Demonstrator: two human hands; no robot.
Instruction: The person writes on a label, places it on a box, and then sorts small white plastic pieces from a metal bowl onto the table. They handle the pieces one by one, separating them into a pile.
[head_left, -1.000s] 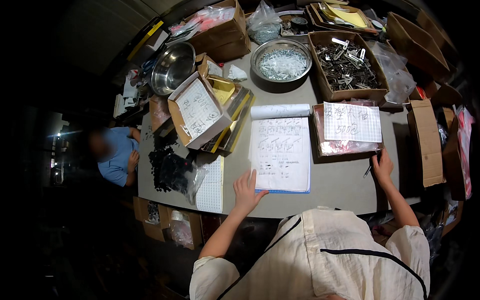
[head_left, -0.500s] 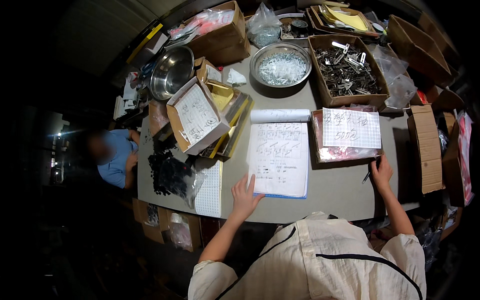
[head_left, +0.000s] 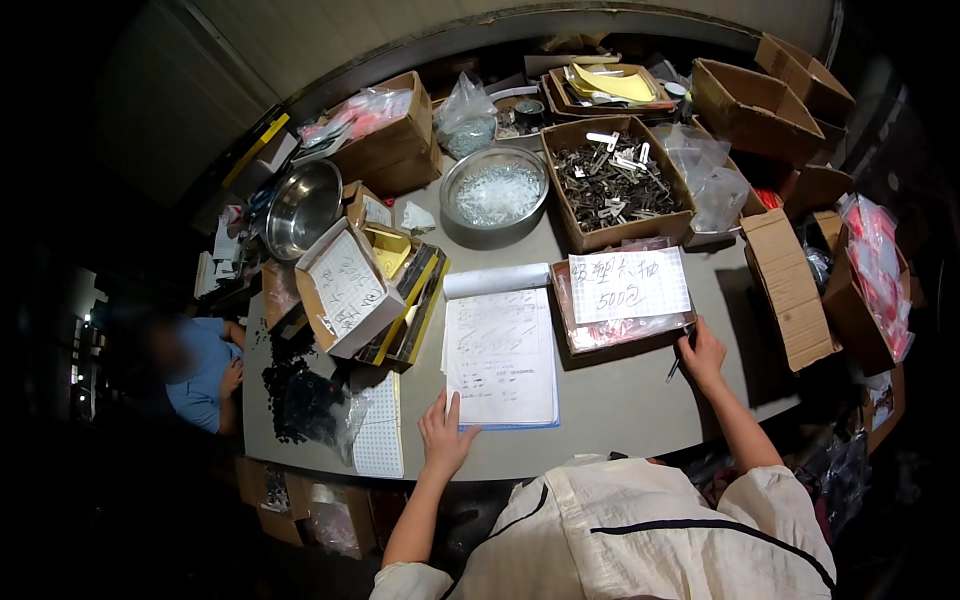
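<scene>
On the grey table (head_left: 620, 420), one notepad (head_left: 505, 370) lies centred before the person. Of two hands, the left hand (head_left: 443, 440), fingers apart, rests at the pad's lower left corner; the right hand (head_left: 704, 352) is closed around one pen (head_left: 675, 370), near one shallow box (head_left: 622, 347) topped by one handwritten sheet (head_left: 630, 287); whether it touches the box I cannot tell. Beyond are two metal bowls, one tilted bowl (head_left: 297, 210), one filled bowl (head_left: 495, 237), and one carton (head_left: 635, 233) of metal strips.
</scene>
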